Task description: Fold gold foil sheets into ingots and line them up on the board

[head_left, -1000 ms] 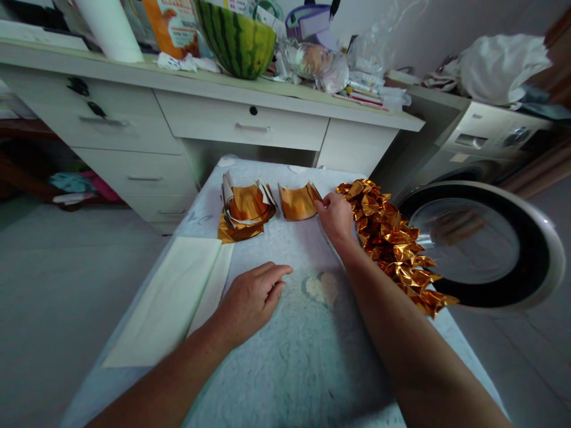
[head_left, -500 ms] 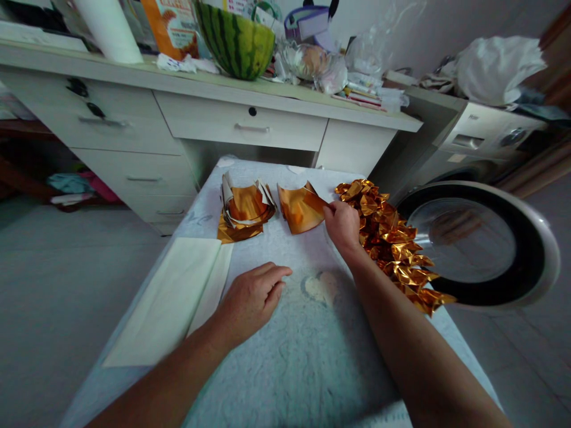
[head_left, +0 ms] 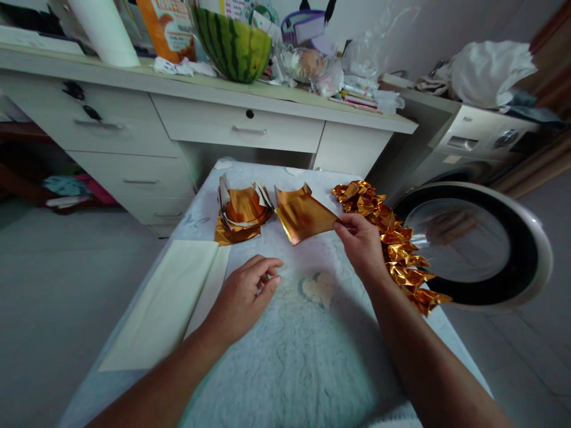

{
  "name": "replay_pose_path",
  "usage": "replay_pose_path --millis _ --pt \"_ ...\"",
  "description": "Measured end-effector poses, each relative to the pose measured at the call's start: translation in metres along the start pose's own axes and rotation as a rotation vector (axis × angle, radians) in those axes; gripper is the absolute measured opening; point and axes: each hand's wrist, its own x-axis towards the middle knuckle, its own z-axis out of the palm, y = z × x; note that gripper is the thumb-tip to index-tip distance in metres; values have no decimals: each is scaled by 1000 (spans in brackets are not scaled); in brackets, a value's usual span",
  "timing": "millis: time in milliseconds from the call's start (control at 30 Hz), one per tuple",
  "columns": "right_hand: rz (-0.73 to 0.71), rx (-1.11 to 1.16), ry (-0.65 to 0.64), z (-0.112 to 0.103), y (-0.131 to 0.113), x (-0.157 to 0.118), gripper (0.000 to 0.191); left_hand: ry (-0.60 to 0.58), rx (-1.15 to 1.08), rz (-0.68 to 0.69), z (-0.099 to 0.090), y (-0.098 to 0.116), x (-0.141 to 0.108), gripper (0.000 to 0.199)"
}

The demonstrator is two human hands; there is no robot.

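Between thumb and fingers, my right hand (head_left: pixel 360 242) pinches the near right corner of a gold foil sheet (head_left: pixel 306 217), whose far edge curls up. My left hand (head_left: pixel 250 291) hovers low over the cloth-covered table (head_left: pixel 285 368), holding nothing, its fingers loosely bent with the thumb apart. To the left of the held sheet sits a curled stack of gold foil sheets (head_left: pixel 243 208) with pale backs. Several folded gold foil pieces (head_left: pixel 397 238) lie heaped along the table's right edge, partly behind my right hand.
Pale folded paper (head_left: pixel 165 303) lies along the table's left side. Behind stands a white drawer desk (head_left: pixel 241 128) bearing a cut watermelon (head_left: pixel 232 44), a paper roll (head_left: pixel 104 32) and plastic bags. At right, a washing machine's round door (head_left: pixel 464 244) hangs open beside the table.
My right hand has moved right and toward me, drawing the foil sheet's corner out so it lies flatter. The left hand's thumb and fingers have parted slightly.
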Motion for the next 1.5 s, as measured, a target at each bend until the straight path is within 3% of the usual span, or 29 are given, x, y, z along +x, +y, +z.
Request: replay_pose_path --millis 133,300,467,600,900,1167,1267,1500 --pt "-158 123 -93 -2 -8 -20 6 126 -166 -154 2 -5 1 49" --pt "-247 164 -228 -4 -19 -32 15 211 -386 -252 3 -13 4 69" --pt "-275 210 -437 -10 -24 -36 16 243 -639 -362 -2 -7 8 52" --pt "-284 218 -620 -15 -25 -37 20 266 -706 -406 -6 -3 8 42" --pt "-328 165 -851 -14 -22 -44 32 178 -525 -483 -4 -9 12 60" --pt "-386 99 -948 -17 -27 -46 72 160 -361 -444 -3 -15 10 57" --pt "-392 95 -1002 -16 -24 -43 66 187 -225 -342 -3 -15 10 49" --pt "-297 268 -1024 -9 -16 -42 20 91 31 -144 -4 -8 9 40"
